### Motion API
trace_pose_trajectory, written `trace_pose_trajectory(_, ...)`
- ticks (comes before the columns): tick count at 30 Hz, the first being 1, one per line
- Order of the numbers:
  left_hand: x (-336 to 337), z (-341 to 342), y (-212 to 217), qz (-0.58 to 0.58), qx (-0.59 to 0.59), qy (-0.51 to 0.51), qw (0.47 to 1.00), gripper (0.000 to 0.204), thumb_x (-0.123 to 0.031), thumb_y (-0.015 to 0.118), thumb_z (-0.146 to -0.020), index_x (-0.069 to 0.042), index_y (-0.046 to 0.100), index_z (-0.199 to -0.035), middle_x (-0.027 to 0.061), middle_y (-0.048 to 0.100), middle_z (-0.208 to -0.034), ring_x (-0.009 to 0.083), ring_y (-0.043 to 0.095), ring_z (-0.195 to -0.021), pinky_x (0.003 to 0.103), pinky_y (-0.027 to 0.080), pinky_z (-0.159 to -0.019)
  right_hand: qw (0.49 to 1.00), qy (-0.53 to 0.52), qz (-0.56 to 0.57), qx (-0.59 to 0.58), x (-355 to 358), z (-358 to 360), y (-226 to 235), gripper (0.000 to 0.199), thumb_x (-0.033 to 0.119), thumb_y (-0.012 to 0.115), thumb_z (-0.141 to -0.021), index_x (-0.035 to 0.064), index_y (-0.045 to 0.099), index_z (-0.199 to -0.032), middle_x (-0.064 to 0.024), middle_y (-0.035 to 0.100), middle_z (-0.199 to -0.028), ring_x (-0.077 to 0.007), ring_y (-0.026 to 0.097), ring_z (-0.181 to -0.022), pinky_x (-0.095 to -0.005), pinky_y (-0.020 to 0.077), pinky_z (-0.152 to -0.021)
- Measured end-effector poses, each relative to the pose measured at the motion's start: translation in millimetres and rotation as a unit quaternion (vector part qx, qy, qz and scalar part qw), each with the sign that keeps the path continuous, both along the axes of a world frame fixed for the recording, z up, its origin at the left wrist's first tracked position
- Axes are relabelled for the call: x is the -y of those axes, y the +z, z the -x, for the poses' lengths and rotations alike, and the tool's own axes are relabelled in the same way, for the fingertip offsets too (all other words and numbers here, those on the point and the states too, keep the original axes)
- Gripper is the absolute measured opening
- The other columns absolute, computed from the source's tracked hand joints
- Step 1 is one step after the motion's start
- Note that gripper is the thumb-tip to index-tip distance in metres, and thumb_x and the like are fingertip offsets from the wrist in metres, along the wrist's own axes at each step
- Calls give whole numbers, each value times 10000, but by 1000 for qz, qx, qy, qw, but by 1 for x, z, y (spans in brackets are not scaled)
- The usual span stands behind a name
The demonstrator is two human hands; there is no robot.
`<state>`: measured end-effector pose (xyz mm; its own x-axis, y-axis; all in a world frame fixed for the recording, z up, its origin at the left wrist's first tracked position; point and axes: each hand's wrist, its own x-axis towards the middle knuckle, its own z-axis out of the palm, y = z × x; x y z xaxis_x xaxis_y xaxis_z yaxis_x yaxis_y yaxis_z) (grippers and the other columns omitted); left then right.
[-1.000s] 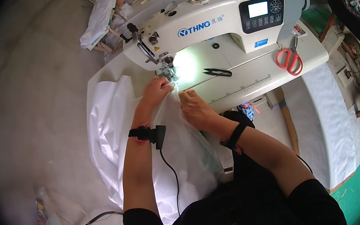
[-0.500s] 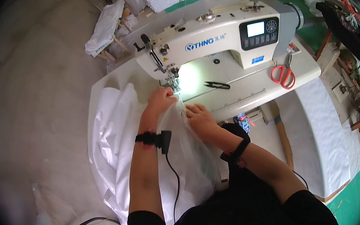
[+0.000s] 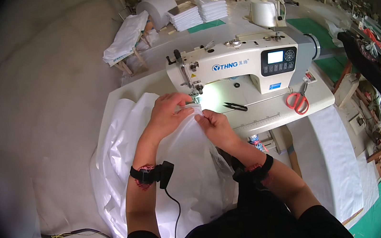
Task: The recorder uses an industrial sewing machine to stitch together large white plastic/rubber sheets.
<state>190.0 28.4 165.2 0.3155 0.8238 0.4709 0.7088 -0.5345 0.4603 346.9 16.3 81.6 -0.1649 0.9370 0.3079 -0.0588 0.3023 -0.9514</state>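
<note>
Two hands are on the white fabric right at the needle of the sewing machine. The left hand lies over the top with its fingers curled down, pressing the cloth close under the presser foot; the right hand pinches the edge just beside it, fingers closed on a fold. The fabric spills off the desk over the lap and down toward the floor. To feed well here, I judge both hands should keep the edge flat and aligned, fingertips clear of the needle. Thread snips and red scissors lie apart, to the right.
</note>
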Motion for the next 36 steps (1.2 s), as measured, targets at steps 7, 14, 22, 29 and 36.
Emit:
trace_pose_trajectory(7, 10, 5, 7, 25, -9, -41, 999, 106, -145, 654, -796, -51, 618, -831, 17, 554, -737, 159, 517, -731, 305, 424, -695, 993, -56, -87, 60, 10, 4, 13, 210, 155, 522, -910, -3, 536, -772, -176, 495, -567, -266, 467, -472, -363, 401, -490)
trace_pose_trajectory(14, -10, 2, -31, 138, 190, -7, 972, 201, -181, 590, -846, 14, 604, -801, -5, 562, -678, 65, 482, -676, 230, 393, -616, 886, -218, -270, 307, 11, 25, -2, 413, 79, 524, -838, -44, 461, -1228, -173, 583, -642, -302, 576, -494, -371, 470, -471)
trace_pose_trajectory(22, -36, 11, -58, 167, 171, -32, 970, 216, -182, 572, -871, 25, 617, -913, 17, 602, -783, 69, 506, -726, 225, 423, -678, 889, -219, -282, 288, -6, 21, -27, 483, 78, 527, -818, -64, 425, -1268, -151, 599, -661, -264, 579, -489, -341, 487, -486)
trace_pose_trajectory(29, -78, 19, -113, 102, 66, 37, 992, 192, -173, 577, -864, 11, 617, -898, 43, 594, -712, 93, 518, -687, 261, 439, -648, 959, 107, 229, 127, 62, 4, -61, 280, 157, 518, -843, -43, 546, -1037, -147, 618, -668, -258, 643, -621, -353, 519, -551)
trace_pose_trajectory(36, -83, -6, -149, 162, 156, -5, 975, 197, -179, 577, -867, 16, 603, -866, 8, 549, -689, 89, 480, -672, 259, 425, -634, 959, -23, -53, 279, -17, -43, -79, 313, 285, 468, -908, 8, 589, -990, -143, 641, -800, -303, 628, -765, -373, 497, -663)
